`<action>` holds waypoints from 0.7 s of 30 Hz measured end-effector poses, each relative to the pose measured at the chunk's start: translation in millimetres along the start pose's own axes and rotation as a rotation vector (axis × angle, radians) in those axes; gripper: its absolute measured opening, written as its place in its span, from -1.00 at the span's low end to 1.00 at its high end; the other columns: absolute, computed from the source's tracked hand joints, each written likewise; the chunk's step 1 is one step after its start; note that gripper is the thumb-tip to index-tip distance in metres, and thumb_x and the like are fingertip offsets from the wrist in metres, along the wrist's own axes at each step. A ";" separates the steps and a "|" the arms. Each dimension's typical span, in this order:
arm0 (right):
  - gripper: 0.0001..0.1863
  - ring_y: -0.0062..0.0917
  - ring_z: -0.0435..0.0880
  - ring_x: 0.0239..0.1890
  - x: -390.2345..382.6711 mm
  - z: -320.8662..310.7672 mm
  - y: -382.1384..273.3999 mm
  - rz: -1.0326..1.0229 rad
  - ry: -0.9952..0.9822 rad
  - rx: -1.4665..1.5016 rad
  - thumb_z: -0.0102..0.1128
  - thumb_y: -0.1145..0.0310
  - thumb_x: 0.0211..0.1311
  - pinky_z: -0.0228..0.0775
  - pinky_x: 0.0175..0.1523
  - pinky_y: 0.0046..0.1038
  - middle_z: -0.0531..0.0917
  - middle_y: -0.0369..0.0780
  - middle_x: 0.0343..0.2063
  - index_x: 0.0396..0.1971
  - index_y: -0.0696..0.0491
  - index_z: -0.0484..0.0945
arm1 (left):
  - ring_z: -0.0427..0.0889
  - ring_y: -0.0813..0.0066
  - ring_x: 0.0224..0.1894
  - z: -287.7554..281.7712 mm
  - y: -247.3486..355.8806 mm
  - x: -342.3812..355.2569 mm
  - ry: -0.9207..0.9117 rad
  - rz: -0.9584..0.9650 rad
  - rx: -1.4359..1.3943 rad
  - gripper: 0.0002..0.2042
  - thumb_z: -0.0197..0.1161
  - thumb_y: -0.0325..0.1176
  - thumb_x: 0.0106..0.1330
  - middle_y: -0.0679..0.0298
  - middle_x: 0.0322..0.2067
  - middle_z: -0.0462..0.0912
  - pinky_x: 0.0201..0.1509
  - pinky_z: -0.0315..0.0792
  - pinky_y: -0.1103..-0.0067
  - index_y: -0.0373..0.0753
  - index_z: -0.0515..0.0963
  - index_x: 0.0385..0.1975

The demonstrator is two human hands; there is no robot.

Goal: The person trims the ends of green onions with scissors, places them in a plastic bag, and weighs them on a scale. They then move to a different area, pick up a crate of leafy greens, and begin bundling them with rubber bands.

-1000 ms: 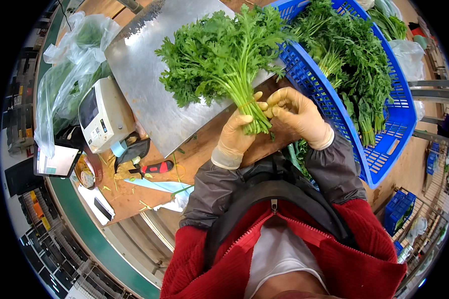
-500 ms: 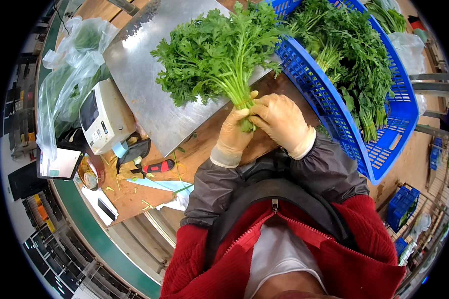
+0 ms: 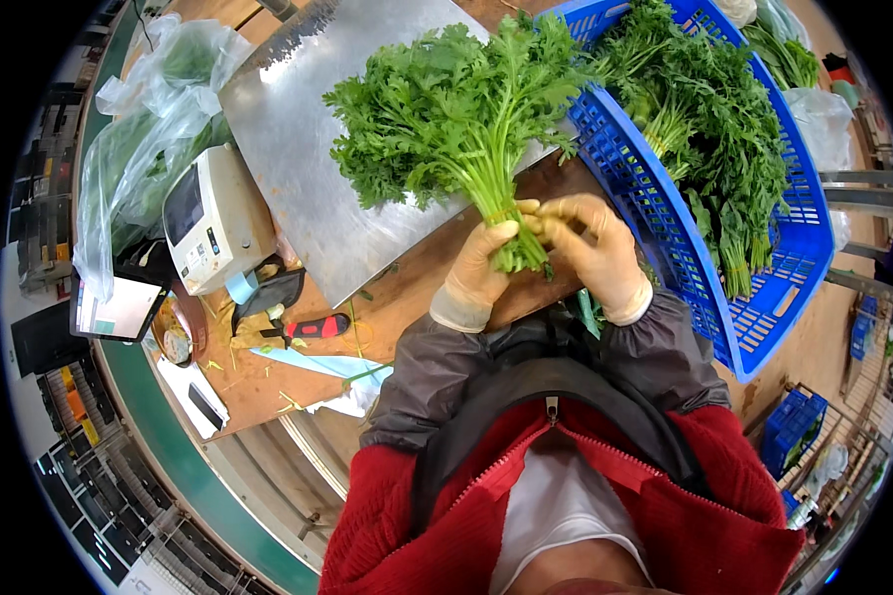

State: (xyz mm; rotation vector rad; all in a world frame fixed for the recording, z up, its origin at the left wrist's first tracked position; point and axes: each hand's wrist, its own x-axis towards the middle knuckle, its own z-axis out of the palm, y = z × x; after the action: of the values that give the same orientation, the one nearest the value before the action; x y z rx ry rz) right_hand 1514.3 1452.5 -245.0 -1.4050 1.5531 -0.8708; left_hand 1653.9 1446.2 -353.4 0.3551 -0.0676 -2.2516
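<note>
My gloved left hand is closed round the stem end of a bunch of leafy greens. The jagged leaves spread up and to the left, over a metal plate. A thin band seems to circle the stems just above that hand. Beside the stems is my gloved right hand, its fingers bent and thumb and forefinger curled in at the bunch's right side. What those fingertips pinch, if anything, is too small to make out. The cut stem ends hang below both hands.
To the right stands a blue plastic basket with more bunches of greens. A white label printer, a tablet, a red-and-black handle and plastic-bagged greens lie left on the wooden table.
The bunch and both hands sit slightly lower and further right in the picture. My right hand has drawn back a little from the stems, its fingers looser than before.
</note>
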 end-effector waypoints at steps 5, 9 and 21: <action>-0.69 -0.65 0.50 -0.64 41.4 24.4 1.6 0.387 -0.024 0.389 0.17 0.37 0.20 0.38 -0.57 -0.63 0.58 -0.19 -0.49 -0.17 0.29 0.43 | 0.53 0.43 -0.38 16.9 2.0 -11.5 -0.013 0.100 0.117 -0.67 0.21 -0.35 0.18 0.26 -0.43 0.50 -0.22 0.49 0.49 -0.34 0.39 -0.10; -0.75 -0.63 0.43 -0.77 36.6 30.8 -21.7 0.531 -0.036 0.621 0.16 0.35 0.21 0.26 -0.73 -0.62 0.54 -0.23 -0.59 -0.27 0.25 0.46 | 0.53 0.47 -0.38 26.9 12.2 -27.2 0.091 0.167 0.252 -0.67 0.25 -0.40 0.15 0.24 -0.41 0.53 -0.28 0.46 0.58 -0.34 0.36 -0.13; -0.69 -0.55 0.53 -0.48 23.0 47.2 -4.0 -0.174 0.090 -0.218 0.31 0.37 0.00 0.38 -0.36 -0.52 0.58 -0.23 -0.44 -0.20 0.07 0.57 | 0.57 0.50 -0.43 39.2 23.6 -43.7 0.623 0.194 0.893 -0.68 0.25 -0.45 0.05 0.21 -0.44 0.57 -0.35 0.46 0.57 -0.35 0.39 -0.18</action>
State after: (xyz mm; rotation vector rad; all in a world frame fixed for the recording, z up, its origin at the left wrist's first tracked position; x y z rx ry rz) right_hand 1558.8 1431.2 -263.4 -1.6978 1.6504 -0.8991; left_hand 1687.3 1461.2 -301.8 1.4272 -0.7463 -1.7105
